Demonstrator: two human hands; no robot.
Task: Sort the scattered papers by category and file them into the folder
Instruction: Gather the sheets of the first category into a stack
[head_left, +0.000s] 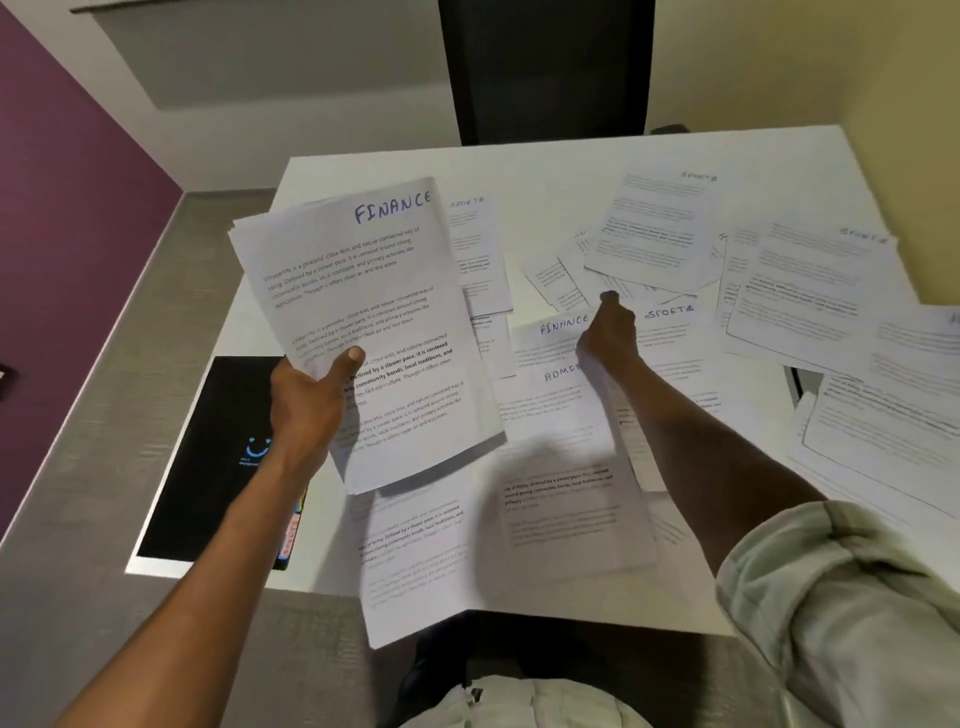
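My left hand grips a stack of white sheets by its lower left edge and holds it up above the table; the top sheet is headed FINANCE in blue ink. My right hand reaches over the scattered papers in the middle of the table and touches the top right corner of a loose sheet headed FINANCE; whether its fingers pinch that sheet is hidden. A sheet marked ADMIN overlaps it. Sheets marked SPORTS lie just right of the hand. A black folder lies flat at the table's left edge.
More printed sheets, several headed SPORTS, cover the right half of the white table and overhang its right edge. One sheet hangs over the near edge. A dark chair back stands beyond the far side.
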